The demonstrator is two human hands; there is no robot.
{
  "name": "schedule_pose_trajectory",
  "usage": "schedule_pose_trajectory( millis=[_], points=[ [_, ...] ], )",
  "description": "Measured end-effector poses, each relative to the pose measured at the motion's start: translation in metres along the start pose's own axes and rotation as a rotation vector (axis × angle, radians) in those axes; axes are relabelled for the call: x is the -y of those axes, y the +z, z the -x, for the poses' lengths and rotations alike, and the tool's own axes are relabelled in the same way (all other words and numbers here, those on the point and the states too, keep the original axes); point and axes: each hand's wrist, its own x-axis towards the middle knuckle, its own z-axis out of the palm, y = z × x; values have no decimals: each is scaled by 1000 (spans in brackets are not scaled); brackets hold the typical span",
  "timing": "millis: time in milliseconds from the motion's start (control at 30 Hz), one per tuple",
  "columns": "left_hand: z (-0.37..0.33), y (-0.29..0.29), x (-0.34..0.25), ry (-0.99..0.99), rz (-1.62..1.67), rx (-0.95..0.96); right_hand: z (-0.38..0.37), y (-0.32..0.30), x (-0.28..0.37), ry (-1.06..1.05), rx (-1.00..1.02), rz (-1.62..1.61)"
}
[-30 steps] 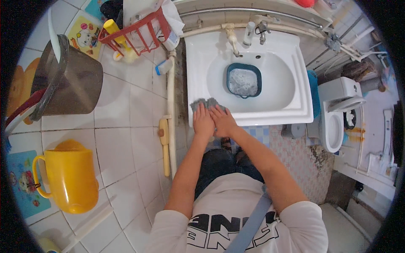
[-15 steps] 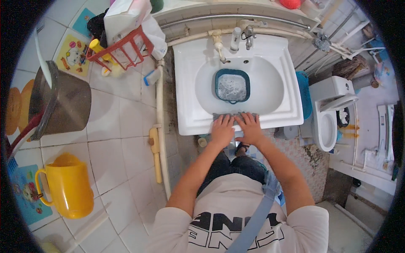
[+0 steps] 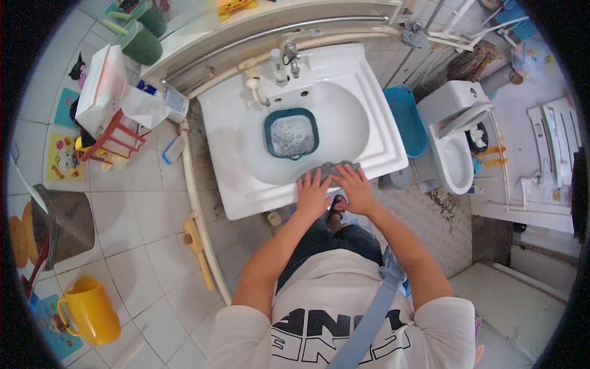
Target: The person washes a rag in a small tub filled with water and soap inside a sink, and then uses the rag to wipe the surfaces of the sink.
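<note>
A wet-looking grey cloth is bunched along the front rim of the white washbasin. Both of my hands hold it there from the near side, side by side, fingers pressed over it. My left hand is on its left part and my right hand on its right part; my fingertips partly hide the cloth. Beyond them, inside the bowl, sits a dark teal square basin with foamy, cloudy water in it. A tap and a clear bottle stand at the sink's back edge.
A metal rail runs behind the sink. Right of it are a blue bin and a toilet. At left are a red rack, a yellow jug and a dark container. A pipe runs down beside the sink.
My view has turned, so the sink appears tilted and farther left. My hands and the grey cloth have shifted right along the front rim. The teal basin stays in the bowl.
</note>
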Motion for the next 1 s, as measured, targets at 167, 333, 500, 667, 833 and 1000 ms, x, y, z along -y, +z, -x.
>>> schedule_pose_trajectory(
  millis=[167, 333, 500, 667, 833, 1000],
  points=[
    [-31, 14, -32, 70, 60, -2, 18, -10, -27, 157, -22, 50],
    [5, 5, 10, 137, 111, -18, 14, 10, 3, -9, -110, -82],
    [-7, 4, 6, 158, 35, -38, 15, 11, -12, -123, -150, -107],
    [-72, 23, -61, 232, 25, -6, 46, -2, -72, 131, -173, -58],
    [-131, 35, -124, 288, 22, 47, 58, -12, -138, 368, -164, 16],
    [-125, 37, -120, 316, 38, 45, 58, -10, -131, 424, -154, -4]
  ],
)
